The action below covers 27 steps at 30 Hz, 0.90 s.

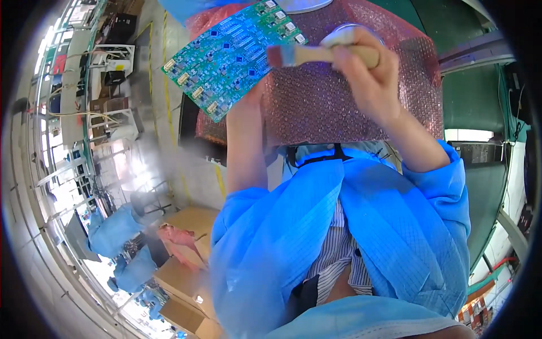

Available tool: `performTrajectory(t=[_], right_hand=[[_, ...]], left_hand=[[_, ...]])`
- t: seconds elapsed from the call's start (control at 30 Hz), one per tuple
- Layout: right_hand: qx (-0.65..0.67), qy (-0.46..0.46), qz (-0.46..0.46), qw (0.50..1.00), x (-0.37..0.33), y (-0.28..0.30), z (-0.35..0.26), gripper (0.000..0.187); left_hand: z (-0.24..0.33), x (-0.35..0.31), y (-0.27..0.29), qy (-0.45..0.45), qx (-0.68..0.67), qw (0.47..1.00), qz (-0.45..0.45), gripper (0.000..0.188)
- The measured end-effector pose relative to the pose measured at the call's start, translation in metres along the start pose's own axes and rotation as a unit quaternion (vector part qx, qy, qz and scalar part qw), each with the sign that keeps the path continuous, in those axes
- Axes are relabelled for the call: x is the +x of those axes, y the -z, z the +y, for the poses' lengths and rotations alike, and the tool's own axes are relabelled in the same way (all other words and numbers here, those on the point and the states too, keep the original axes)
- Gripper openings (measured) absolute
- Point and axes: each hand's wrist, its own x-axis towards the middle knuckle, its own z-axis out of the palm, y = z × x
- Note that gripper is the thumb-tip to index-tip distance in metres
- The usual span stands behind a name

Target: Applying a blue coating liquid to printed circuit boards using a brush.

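Observation:
A green circuit board panel (226,53) with rows of chips and white connectors is held up tilted by my left hand (255,97), whose fingers are mostly hidden beneath it. My right hand (367,70) is closed around the wooden handle of a flat brush (316,55). The brush's reddish bristle end points left and is at the right edge of the board; whether it touches the board I cannot tell. Beneath both hands, a sheet of pink bubble wrap (322,113) covers the work surface.
A round, light-rimmed object (353,27) sits partly behind my right hand. Part of a white round item (305,4) shows at the top edge. Open cardboard boxes (183,282) stand on my left. Green panels (471,101) and a grey bar (468,52) lie to the right.

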Motion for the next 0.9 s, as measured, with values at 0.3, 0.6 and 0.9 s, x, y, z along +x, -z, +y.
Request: performTrajectory(t=[0.3, 0.6, 0.9], right_hand=[[0.004, 0.058, -0.027, 0.998, 0.008, -0.004, -0.007, 0.014], [0.053, 0.065, -0.012, 0.996, 0.02, -0.013, -0.013, 0.014], [0.022, 0.07, -0.028, 0.997, 0.023, -0.007, 0.002, 0.015]], left_hand=[[-0.003, -0.001, 0.004, -0.095, 0.338, 0.936, -0.038, 0.039], [-0.004, -0.005, 0.006, 0.041, -0.012, 0.995, -0.092, 0.041], [0.003, -0.004, -0.019, 0.052, -0.181, 0.919, 0.347, 0.043]])
